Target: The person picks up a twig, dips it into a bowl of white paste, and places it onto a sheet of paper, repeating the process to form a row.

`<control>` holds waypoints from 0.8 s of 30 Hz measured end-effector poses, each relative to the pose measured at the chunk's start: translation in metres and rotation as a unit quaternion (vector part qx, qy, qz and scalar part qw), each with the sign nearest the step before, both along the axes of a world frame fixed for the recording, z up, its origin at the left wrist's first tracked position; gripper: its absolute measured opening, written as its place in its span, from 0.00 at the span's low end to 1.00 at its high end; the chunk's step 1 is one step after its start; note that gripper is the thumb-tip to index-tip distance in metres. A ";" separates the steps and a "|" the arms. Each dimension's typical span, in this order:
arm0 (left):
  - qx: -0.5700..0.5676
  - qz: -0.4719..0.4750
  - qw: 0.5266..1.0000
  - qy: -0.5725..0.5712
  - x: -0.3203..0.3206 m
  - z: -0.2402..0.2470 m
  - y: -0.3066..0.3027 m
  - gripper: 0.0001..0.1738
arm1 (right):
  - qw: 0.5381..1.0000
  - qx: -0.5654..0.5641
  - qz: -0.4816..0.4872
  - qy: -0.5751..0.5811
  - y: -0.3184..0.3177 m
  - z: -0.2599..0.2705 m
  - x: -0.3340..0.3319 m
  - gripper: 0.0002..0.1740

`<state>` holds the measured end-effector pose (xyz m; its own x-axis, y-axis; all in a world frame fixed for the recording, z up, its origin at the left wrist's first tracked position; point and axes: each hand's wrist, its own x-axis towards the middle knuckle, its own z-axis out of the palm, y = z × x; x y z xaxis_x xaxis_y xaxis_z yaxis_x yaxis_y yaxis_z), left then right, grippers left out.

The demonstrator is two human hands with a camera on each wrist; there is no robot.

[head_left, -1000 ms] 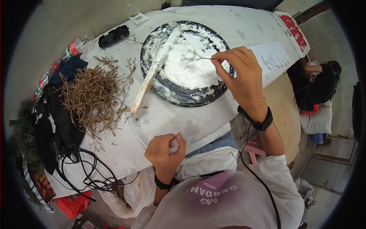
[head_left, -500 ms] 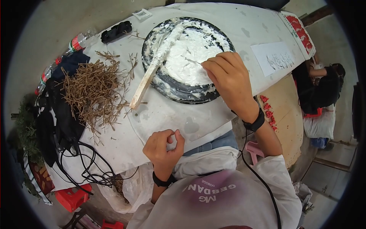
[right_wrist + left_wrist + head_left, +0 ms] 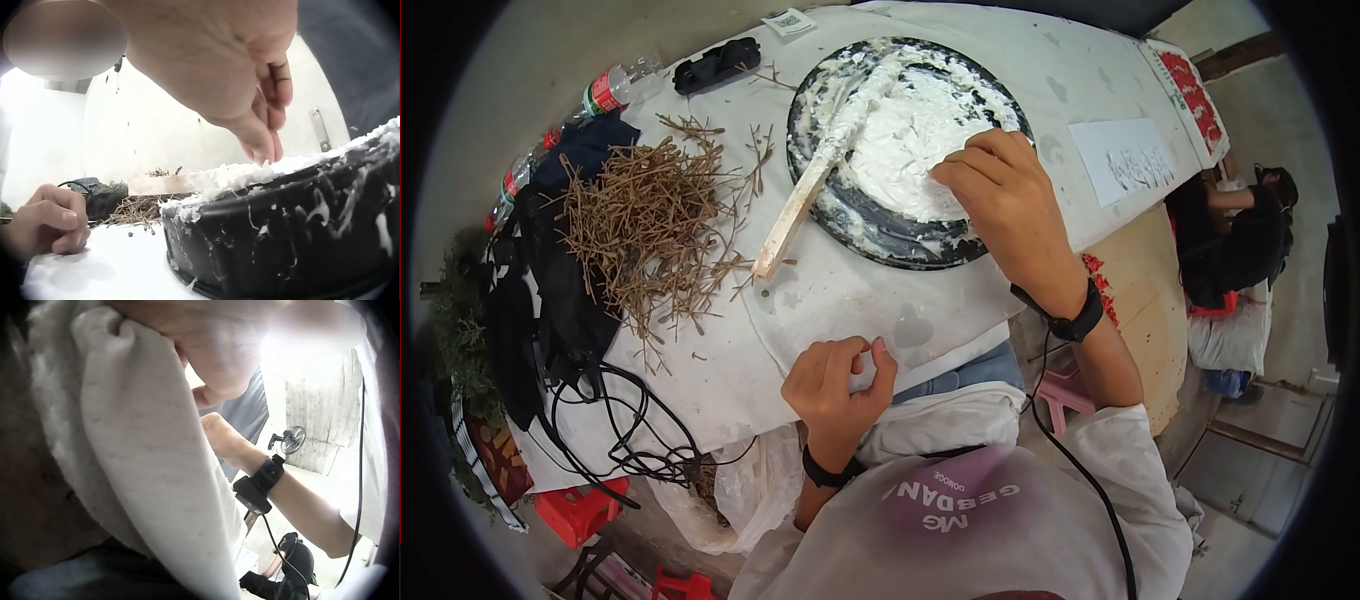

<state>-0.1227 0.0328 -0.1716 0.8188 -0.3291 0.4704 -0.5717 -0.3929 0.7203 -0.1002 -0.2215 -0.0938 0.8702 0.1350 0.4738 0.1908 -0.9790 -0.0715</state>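
My right hand (image 3: 1015, 210) is over a round black tub (image 3: 880, 248), thumb and fingertips pinched together at the thick white paste (image 3: 905, 135) inside. The thin twig it pinches, seen in the earlier head frames, is hidden behind the hand now. In the right wrist view the fingertips meet just above the rim of the tub (image 3: 281, 244), whose wall is streaked with paste. My left hand (image 3: 835, 390) rests at the near table edge, loosely curled and holding nothing. A flat wooden stick (image 3: 788, 228), its far part coated in paste, leans across the tub's left rim.
Left of the tub lies a heap of brown twigs (image 3: 640, 225), beside black cloth and coiled cables (image 3: 625, 410). Plastic bottles (image 3: 605, 92) and a black case (image 3: 717, 66) stand farther back. On the right are a white sheet (image 3: 1120, 158) with paste-coated twigs and a box of red pieces (image 3: 1190, 95).
The right hand has come lower and nearer the tub's middle, bringing the twig into the paste and out of sight. The left hand stays at the table edge. The head view has shifted slightly.
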 end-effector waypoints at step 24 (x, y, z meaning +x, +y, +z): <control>-0.001 -0.001 1.000 -0.018 0.000 -0.003 -0.001 0.10 | 0.917 0.334 -0.217 0.006 -0.037 0.009 -0.034 0.06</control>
